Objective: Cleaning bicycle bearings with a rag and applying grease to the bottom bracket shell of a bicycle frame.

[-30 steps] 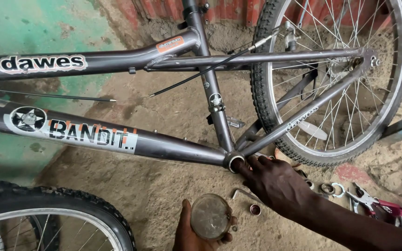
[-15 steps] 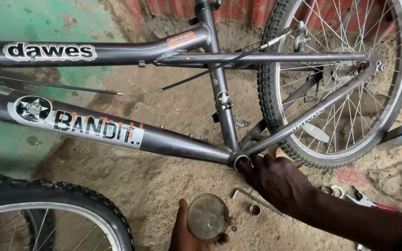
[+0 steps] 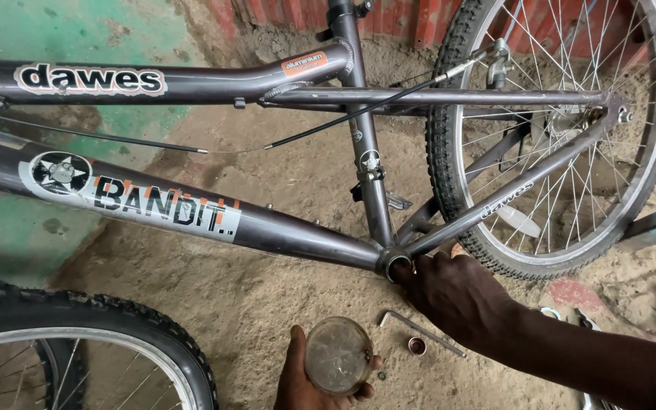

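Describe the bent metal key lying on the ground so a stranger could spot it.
Start at the grey bicycle frame and drop to the dirt beneath the right hand. The L-shaped key lies there, long and thin, unlike the small round ring beside it.

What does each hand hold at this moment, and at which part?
The left hand holds a small round tin from below, fingers cupping its rim. The right hand holds nothing; its fingers touch the open bottom bracket shell of the grey bicycle frame.

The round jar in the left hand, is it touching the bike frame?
Apart. The head view shows the round jar in the left hand low over the dirt ground, with open ground between it and the bike frame above.
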